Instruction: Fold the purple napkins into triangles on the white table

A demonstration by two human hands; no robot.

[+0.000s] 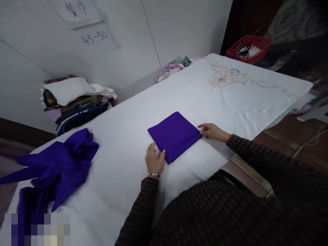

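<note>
A white cover lies over the table (123, 164), with embroidery (220, 78) beyond and right of the folded cloth (174, 136). Also beyond the cloth stands a pale wall (130, 48) bearing a paper marked "45-50" (97, 36); a clothes pile (77, 99) sits left of it, towards the wall, and a red basket (266, 46) far to its right. Left of the cloth, well apart, sprawls a crumpled purple heap (64, 160).

The cloth lies flat on the table like a diamond, one corner towards the person, the opposite one towards the wall; nearly square, it has no clear long axis. The left hand (155, 160) has thumb and fingers parted along its near-left edge. The right hand (211, 132) has its fingertips at the right corner; whether they pinch it, I cannot tell.
</note>
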